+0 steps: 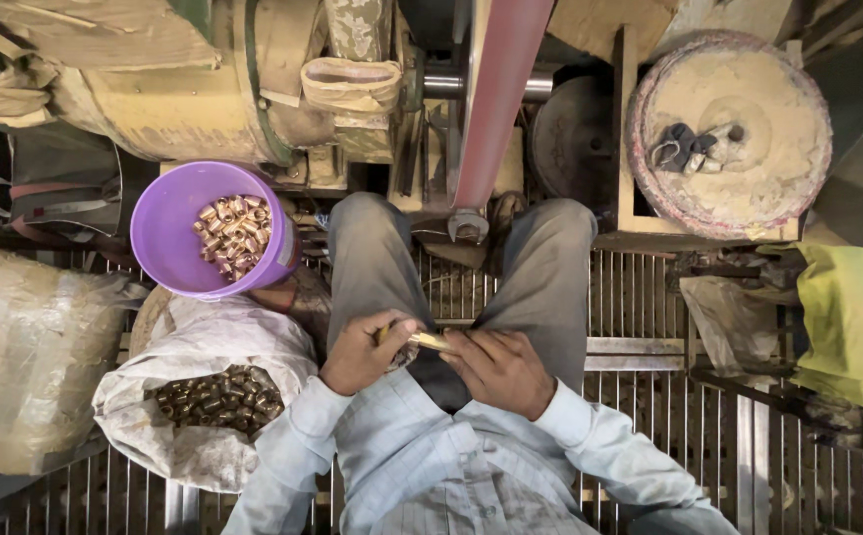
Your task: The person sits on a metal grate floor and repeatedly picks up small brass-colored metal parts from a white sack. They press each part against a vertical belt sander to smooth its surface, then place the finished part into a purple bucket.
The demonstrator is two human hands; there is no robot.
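Hands over lap: left hand [360, 352] and right hand [499, 369] both closed on thin brass rod [430, 341]. Purple bucket [169, 233] and sack [204, 342] of brass pieces at left.

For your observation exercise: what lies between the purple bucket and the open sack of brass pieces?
In the head view, only the sack's folded-back pale cloth rim lies below the purple bucket; nothing else.

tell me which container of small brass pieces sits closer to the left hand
The white sack, lying open beside the left hand. The purple bucket of similar pieces stands farther off, beyond the knee.
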